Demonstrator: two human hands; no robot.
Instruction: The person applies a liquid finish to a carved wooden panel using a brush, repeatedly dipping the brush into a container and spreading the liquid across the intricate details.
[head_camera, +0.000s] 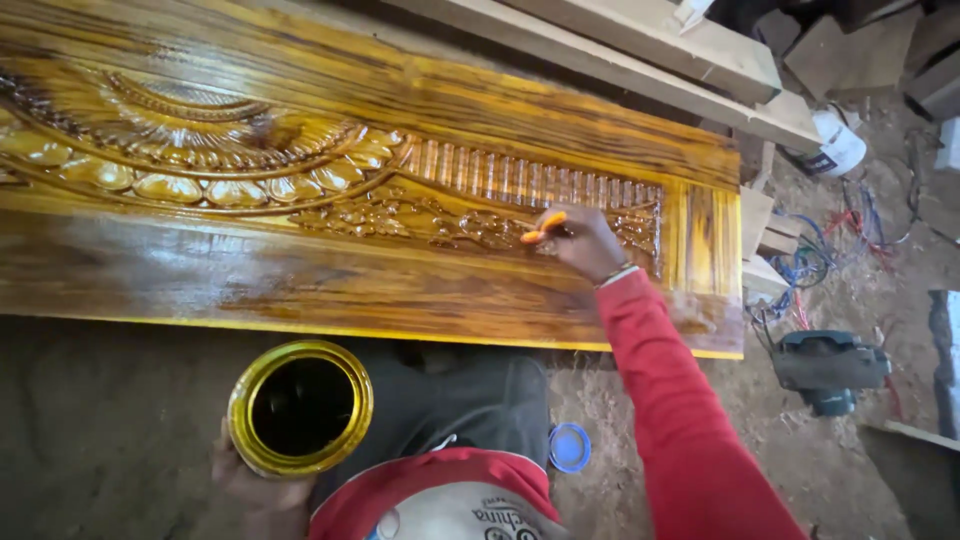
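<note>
A large carved wooden panel (330, 110), glossy amber with wet varnish, lies across the upper left. My right hand (583, 243), in a red sleeve, grips an orange-handled brush (543, 228) pressed against the carved floral band near the panel's right end. My left hand (250, 482) holds an open round tin (300, 406) with a yellow-stained rim and dark liquid inside, low in the view, in front of the panel's near edge.
A blue round lid (569, 447) lies on the dirt floor by my knee. A grey-green power tool (828, 368) sits at right among tangled wires (830, 250). Bare timber planks (660, 50) and a white bucket (835, 143) lie beyond the panel.
</note>
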